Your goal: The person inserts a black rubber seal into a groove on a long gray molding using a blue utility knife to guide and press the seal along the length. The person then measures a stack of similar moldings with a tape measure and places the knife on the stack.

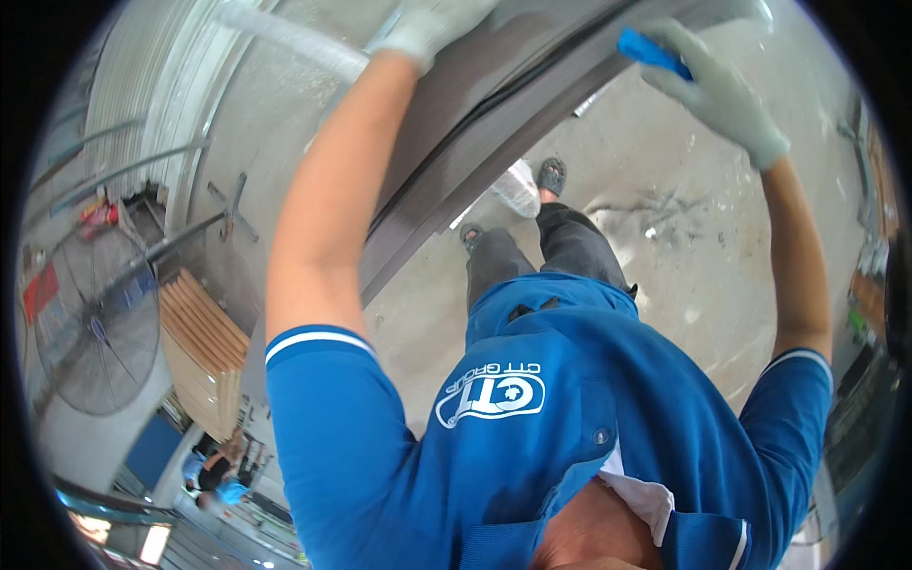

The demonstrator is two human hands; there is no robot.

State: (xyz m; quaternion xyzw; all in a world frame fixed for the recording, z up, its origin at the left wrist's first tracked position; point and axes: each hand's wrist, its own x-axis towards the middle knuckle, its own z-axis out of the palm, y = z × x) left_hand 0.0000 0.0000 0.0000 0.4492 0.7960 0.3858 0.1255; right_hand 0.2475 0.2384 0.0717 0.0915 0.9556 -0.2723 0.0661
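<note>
A long dark grey-brown panel or frame piece [404,223] runs diagonally in front of me, with a black groove or strip along it. My left hand [432,28], in a whitish work glove, is at the panel's far left side; the top edge of the view cuts off its fingers. On the other side, my right hand [717,95], also gloved, is closed around a small blue object [654,52], whose exact kind I cannot make out. This hand is close to the panel's right edge; whether it touches is unclear.
Clear plastic-wrapped lengths lie beyond my left arm [294,40] and near my feet [518,190]. At left are a large fan [95,328], stacked brown boards [204,328], a metal stand [233,209] and pale stacked profiles [142,85]. Another person [214,470] is in the background.
</note>
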